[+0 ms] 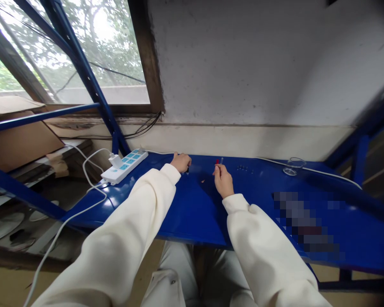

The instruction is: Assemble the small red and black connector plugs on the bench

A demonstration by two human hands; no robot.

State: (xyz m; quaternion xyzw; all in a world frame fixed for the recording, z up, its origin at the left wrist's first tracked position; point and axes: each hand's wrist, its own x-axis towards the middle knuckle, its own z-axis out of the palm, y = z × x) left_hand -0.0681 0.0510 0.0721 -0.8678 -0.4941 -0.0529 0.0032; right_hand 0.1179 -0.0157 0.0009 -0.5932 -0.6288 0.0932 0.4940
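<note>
My left hand (180,162) is low over the back of the blue table, its fingers curled downward. A small dark piece (187,169) shows at its fingertips; its kind is too small to make out. To the right, my right hand (224,181) is closed in a pinch. A small red piece (216,161) sticks up at its fingertips, and a clear, slim piece (222,160) shows just behind them. Between the hands a tiny copper-coloured bit (202,181) lies on the table. Several tiny dark parts (242,167) stand in a group right of my right hand.
A white power strip (124,166) with a plugged-in adapter sits on the table's left, its cable hanging over the edge. A clear glass (290,171) stands at back right, near a white cord. A blurred-out patch (307,221) covers the right front. Blue frame posts (96,85) flank the table.
</note>
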